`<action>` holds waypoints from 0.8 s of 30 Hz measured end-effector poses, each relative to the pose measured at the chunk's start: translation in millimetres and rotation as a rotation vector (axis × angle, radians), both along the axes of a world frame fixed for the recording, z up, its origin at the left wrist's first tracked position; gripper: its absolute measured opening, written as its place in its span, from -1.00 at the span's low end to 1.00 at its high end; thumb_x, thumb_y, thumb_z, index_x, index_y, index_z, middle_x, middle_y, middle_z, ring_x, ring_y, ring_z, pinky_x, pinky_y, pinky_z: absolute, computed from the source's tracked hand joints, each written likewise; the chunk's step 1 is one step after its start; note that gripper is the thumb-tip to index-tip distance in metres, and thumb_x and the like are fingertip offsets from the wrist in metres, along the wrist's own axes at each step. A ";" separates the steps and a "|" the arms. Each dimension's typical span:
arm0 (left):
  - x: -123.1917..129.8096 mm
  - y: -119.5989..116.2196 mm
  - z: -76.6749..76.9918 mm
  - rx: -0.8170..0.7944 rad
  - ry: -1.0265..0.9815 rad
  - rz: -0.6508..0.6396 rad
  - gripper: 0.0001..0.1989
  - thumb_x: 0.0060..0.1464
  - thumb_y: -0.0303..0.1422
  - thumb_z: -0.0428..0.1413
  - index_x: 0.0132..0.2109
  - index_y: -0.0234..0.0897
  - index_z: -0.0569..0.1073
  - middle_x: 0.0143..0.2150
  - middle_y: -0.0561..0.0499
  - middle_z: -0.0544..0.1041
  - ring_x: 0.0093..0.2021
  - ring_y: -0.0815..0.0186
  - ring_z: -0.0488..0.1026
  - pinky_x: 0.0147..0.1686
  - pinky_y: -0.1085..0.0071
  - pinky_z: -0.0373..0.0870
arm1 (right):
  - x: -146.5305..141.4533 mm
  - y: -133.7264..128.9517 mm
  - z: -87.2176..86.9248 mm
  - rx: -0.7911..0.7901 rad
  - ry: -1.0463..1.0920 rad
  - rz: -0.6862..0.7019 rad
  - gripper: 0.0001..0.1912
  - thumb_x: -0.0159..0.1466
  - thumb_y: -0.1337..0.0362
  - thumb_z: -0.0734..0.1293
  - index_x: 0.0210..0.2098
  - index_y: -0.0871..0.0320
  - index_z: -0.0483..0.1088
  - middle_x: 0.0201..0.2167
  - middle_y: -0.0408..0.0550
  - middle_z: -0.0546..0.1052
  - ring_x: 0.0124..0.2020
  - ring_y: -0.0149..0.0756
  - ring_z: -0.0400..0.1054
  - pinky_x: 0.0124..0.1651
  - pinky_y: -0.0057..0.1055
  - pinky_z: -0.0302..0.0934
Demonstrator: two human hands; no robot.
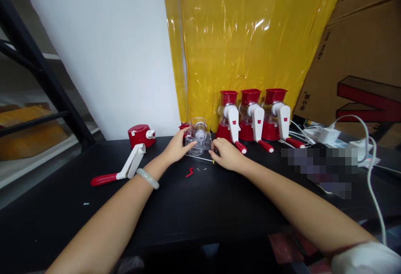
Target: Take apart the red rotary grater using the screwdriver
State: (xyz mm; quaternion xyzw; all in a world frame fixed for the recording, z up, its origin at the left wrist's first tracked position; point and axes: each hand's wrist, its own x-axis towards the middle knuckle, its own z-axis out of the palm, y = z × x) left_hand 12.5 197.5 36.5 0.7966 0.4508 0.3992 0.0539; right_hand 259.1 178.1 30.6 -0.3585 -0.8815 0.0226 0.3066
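Note:
A clear plastic grinder body (198, 137) stands on the black table, between my two hands. My left hand (178, 145) is closed on its left side, with the thumb across the front. My right hand (226, 153) is at its right edge, fingers bent and fingertips at the clear plastic; whether they grip it is hard to tell. A thin rod with a yellow tip (206, 160) lies just in front. Nearer me are a small red bent part (189, 172) and tiny pins (201, 169). Behind my left fingers a red part (183, 128) shows partly.
Three assembled red and white grinders (228, 130) stand at the right. A red base (141, 136) and a crank with red handle (105, 179) lie left. White chargers and cables (328, 134) are at the far right, beside a blurred object. Yellow film (250, 36) hangs behind.

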 end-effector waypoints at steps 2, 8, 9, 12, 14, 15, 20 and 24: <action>-1.2 1.3 -3.9 0.006 -0.013 -0.003 -0.34 0.14 -0.10 0.12 0.29 -0.30 0.18 0.27 -0.28 0.32 0.26 0.06 0.30 0.20 0.05 0.28 | 5.0 0.6 -1.4 -0.061 0.008 -0.047 -0.87 0.30 0.24 0.26 -0.33 0.16 0.31 -0.34 -0.03 0.38 -0.30 -0.28 0.29 -0.18 -0.35 0.19; 1.7 1.1 -12.9 0.015 0.008 0.018 -0.29 0.17 -0.10 0.08 0.36 -0.27 0.07 0.34 -0.29 0.24 0.33 0.02 0.22 0.24 0.02 0.24 | 7.5 5.6 -5.8 -0.146 -0.007 -0.092 -0.85 0.29 0.21 0.30 -0.33 0.18 0.35 -0.34 -0.01 0.40 -0.33 -0.31 0.31 -0.22 -0.39 0.18; 2.3 0.3 -13.3 0.017 0.012 0.020 -0.28 0.18 -0.10 0.07 0.37 -0.27 0.06 0.35 -0.30 0.22 0.34 0.01 0.21 0.25 0.01 0.23 | 7.2 6.5 -6.4 -0.151 -0.004 -0.088 -0.85 0.29 0.22 0.30 -0.33 0.19 0.35 -0.34 -0.01 0.40 -0.33 -0.32 0.31 -0.22 -0.40 0.19; 4.5 -2.3 -14.0 0.012 0.020 0.031 -0.26 0.20 -0.11 0.04 0.40 -0.29 0.00 0.38 -0.33 0.17 0.37 0.01 0.16 0.30 -0.01 0.14 | 6.9 9.0 -7.6 -0.163 0.013 -0.079 -0.85 0.28 0.22 0.30 -0.33 0.20 0.36 -0.35 -0.02 0.40 -0.33 -0.32 0.32 -0.21 -0.40 0.19; 6.5 -3.6 -14.5 0.008 0.022 0.039 -0.26 0.21 -0.11 0.02 0.41 -0.32 -0.03 0.39 -0.34 0.15 0.38 0.00 0.13 0.33 -0.02 0.08 | 7.0 9.8 -7.8 -0.163 0.020 -0.079 -0.85 0.28 0.22 0.30 -0.32 0.20 0.37 -0.35 -0.02 0.41 -0.33 -0.33 0.31 -0.22 -0.41 0.18; 7.6 -4.0 -14.7 0.009 0.021 0.040 -0.25 0.22 -0.12 0.02 0.41 -0.33 -0.04 0.39 -0.34 0.14 0.38 0.00 0.12 0.33 -0.03 0.07 | 7.0 9.8 -7.7 -0.163 0.019 -0.077 -0.85 0.28 0.22 0.30 -0.32 0.20 0.37 -0.36 -0.02 0.41 -0.33 -0.33 0.31 -0.22 -0.41 0.18; 11.2 -5.4 -14.3 0.024 0.003 0.019 -0.26 0.22 -0.14 0.02 0.41 -0.32 -0.03 0.39 -0.32 0.16 0.37 0.02 0.15 0.33 -0.03 0.08 | 6.5 7.2 -6.4 -0.155 0.001 -0.053 -0.85 0.29 0.23 0.30 -0.31 0.21 0.39 -0.35 -0.02 0.43 -0.34 -0.34 0.32 -0.22 -0.42 0.18; 11.9 -6.2 -14.4 0.029 0.003 0.010 -0.26 0.22 -0.14 0.03 0.41 -0.32 -0.04 0.40 -0.31 0.14 0.38 0.03 0.13 0.33 -0.01 0.08 | 6.4 5.1 -6.4 -0.141 -0.006 -0.031 -0.85 0.29 0.23 0.31 -0.29 0.21 0.40 -0.34 0.00 0.44 -0.32 -0.33 0.33 -0.21 -0.42 0.20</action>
